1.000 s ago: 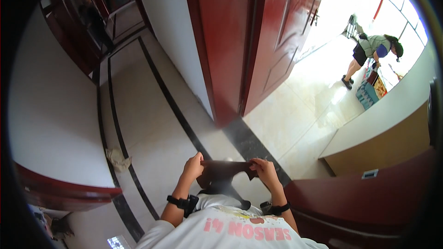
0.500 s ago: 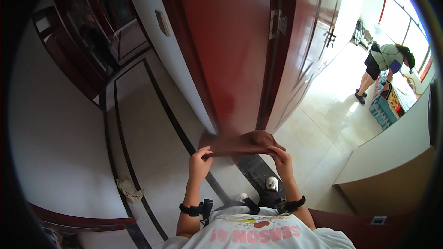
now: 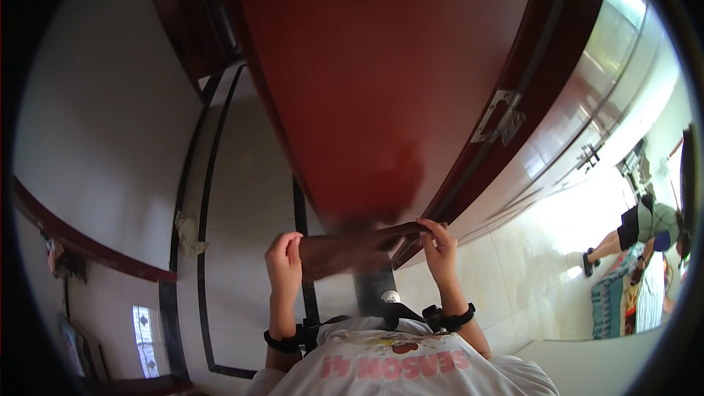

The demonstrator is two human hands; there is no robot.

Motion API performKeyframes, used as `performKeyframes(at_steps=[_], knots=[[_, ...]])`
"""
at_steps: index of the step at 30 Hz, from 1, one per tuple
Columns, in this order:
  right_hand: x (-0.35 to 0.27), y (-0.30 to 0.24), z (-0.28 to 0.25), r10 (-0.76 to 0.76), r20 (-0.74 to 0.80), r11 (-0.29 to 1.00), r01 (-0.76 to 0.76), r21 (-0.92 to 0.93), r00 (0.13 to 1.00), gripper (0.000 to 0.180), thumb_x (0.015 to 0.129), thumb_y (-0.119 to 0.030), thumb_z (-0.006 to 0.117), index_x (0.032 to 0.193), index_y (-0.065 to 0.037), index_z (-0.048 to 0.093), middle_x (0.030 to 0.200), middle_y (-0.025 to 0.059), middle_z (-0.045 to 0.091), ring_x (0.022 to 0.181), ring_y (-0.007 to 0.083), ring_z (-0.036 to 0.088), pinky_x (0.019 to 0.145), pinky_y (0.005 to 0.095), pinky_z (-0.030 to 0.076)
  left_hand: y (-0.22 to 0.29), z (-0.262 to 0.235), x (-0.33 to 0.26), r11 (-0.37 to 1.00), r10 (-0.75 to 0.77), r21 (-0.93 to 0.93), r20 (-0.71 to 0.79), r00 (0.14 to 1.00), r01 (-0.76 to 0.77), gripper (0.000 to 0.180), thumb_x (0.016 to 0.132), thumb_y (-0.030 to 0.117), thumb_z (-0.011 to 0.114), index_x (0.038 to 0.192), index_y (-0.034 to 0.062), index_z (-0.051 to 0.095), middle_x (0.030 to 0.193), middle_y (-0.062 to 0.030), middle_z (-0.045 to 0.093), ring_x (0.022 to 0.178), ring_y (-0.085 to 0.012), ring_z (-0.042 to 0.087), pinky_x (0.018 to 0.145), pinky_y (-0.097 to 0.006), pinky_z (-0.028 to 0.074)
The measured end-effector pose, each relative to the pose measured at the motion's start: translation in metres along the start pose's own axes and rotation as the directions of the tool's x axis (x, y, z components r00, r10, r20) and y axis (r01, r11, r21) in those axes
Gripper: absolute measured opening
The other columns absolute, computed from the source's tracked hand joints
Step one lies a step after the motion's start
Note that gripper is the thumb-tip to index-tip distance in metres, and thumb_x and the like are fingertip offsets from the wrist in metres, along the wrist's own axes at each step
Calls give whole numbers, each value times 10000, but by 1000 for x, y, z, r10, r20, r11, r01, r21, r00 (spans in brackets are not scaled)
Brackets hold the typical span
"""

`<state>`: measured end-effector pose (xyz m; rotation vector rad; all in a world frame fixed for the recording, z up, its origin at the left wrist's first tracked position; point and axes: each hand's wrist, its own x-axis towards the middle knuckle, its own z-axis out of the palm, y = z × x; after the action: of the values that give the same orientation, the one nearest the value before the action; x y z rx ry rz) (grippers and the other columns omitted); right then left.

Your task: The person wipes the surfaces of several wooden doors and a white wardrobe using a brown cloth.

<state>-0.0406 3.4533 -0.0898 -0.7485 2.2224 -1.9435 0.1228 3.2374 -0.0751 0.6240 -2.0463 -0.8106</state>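
Observation:
A brown cloth [image 3: 341, 250] hangs stretched between my two hands, smeared by motion along its middle. My left hand [image 3: 283, 258] pinches one end, with the thumb pressed against the fingers. At the other end, my right hand [image 3: 439, 251] grips the corner, slightly higher than the left. Just beyond the cloth rises a glossy dark red door-frame panel [image 3: 381, 95]. I cannot tell whether the cloth touches it, since the meeting place is blurred.
A metal latch plate [image 3: 499, 117] sits on the frame's right edge, beside a shiny open door [image 3: 579, 128]. Another person [image 3: 645, 226] bends over a bed [image 3: 623, 297] at the far right. A pale crumpled bag [image 3: 190, 233] lies on the floor by the left wall.
The red panel now looms larger and nearer, and the view has swung left. Both hands still grip the cloth, whose loose bunch near the right hand has flattened out.

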Motion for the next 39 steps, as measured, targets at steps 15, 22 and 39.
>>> performKeyframes(at_steps=[15, 22, 39], knots=[[52, 6, -35, 32, 262, 877, -153, 455, 964, 192, 899, -105, 375, 1025, 17, 454, 641, 111, 572, 489, 146, 547, 464, 209, 445, 78, 24, 20, 993, -34, 113, -90, 995, 44, 97, 801, 61, 531, 875, 7, 501, 745, -79, 531, 563, -159, 535, 527, -248, 418], [63, -8, -43, -39, 228, 891, -69, 448, 973, 168, 878, -31, 398, 981, 63, 491, 729, 131, 602, 653, 164, 603, 605, 242, 489, 85, 31, 28, 989, -16, 146, 96, 995, 2, 238, 662, -41, 613, 848, 14, 475, 796, -85, 462, 657, -204, 494, 591, -262, 402], [109, -125, -19, -780, -70, 618, 783, 74, 622, 444, 773, 85, 414, 1208, 67, 322, 1176, 213, 432, 1089, 289, 447, 932, 344, 329, 154, 12, 107, 737, 614, 49, -466, 637, -675, 561, 744, 150, 527, 1217, -58, 310, 1292, -229, 217, 1205, -346, 243, 978, -416, 230]])
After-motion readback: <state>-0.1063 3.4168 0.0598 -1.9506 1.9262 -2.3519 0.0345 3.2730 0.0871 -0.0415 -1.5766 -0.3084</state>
